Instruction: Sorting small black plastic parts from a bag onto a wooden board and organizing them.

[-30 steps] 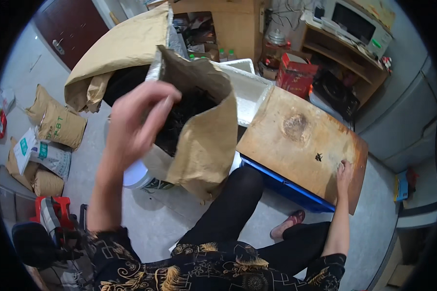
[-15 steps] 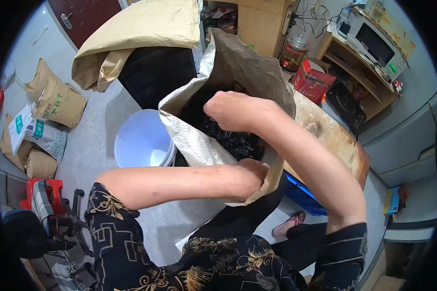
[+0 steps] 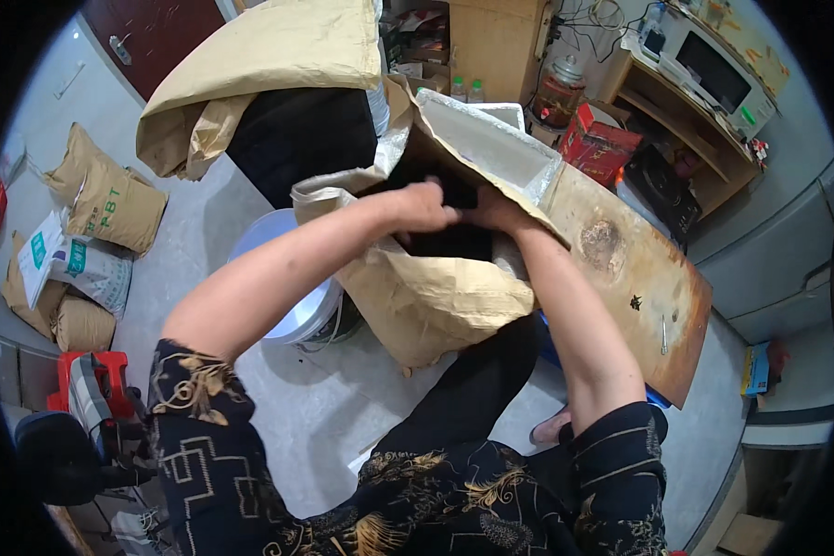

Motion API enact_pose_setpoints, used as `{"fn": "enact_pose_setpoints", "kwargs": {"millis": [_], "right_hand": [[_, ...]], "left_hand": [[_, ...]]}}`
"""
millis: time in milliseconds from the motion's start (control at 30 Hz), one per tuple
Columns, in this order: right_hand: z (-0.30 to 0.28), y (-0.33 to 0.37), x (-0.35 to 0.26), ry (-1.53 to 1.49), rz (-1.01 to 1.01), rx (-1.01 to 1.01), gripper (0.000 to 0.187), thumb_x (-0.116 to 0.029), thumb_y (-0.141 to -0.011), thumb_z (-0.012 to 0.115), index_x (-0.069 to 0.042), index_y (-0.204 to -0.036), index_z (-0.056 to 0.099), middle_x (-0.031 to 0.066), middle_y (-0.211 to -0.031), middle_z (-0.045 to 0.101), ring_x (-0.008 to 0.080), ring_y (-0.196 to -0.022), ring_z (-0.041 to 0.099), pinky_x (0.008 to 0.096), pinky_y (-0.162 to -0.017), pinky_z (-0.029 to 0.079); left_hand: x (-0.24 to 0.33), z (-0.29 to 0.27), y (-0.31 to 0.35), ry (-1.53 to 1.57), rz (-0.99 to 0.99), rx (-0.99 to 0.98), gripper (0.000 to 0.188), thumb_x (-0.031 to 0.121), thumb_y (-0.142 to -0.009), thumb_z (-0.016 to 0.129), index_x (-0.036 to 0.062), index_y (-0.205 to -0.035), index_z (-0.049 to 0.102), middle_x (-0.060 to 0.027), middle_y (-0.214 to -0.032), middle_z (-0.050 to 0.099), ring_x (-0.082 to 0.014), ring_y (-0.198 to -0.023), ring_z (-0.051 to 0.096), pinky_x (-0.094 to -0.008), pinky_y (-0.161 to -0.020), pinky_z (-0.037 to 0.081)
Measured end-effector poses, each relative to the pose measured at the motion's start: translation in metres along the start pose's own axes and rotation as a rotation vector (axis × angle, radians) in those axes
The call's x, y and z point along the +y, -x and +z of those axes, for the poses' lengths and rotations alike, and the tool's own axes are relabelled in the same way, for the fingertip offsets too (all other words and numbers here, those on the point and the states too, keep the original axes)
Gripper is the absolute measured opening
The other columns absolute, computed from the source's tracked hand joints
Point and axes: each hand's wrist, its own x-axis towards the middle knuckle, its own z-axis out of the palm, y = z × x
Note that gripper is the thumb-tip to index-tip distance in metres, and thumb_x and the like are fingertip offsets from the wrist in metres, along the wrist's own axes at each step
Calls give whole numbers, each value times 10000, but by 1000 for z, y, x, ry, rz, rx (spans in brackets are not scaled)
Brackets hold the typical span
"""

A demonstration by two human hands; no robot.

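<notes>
A tan paper sack point(image 3: 445, 301) with a whitish woven lining stands in front of me, its top folded outward and its inside dark. My left hand point(image 3: 424, 206) is over the mouth, fingers curled in; whatever they hold is hidden. Beside it, my right hand point(image 3: 499, 211) reaches inside the right rim, its fingers lost in the shadow. The two hands nearly meet. Left of the sack is a white bucket point(image 3: 292, 313), partly covered by my left forearm.
A larger tan sack point(image 3: 269, 46) with dark contents stands behind on the left. Right of the sacks is a worn wooden table point(image 3: 621, 269), with a white foam box point(image 3: 491, 139) at its far end. Filled sacks point(image 3: 116, 199) lean at the left wall. A chair point(image 3: 60, 449) stands lower left.
The sack's rim has folded down and its mouth has narrowed, uncovering the foam box and more table. My left hand has moved up and inward; my right hand has shifted to the right rim.
</notes>
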Motion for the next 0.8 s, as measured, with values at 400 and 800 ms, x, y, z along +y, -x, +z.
{"fn": "enact_pose_setpoints", "kwargs": {"millis": [400,800], "right_hand": [[19,-9,-6,-515,-374,221,630,-304,-671,730,-128,-1234,508,95,-1237,528,271,-1149,474,338,-972,369],[62,-45,20,-880,-555,161,502,-312,-815,621,-110,-1254,487,96,-1259,503,233,-1141,482,333,-970,384]], "left_hand": [[-153,31,-86,113,83,549,777,464,-845,529,37,-1402,196,-180,-1448,224,-290,-1348,189,-339,-1097,161],[-140,31,-94,252,200,543,687,360,-881,531,100,-1416,186,-96,-1453,244,-246,-1339,227,-341,-1091,193]]}}
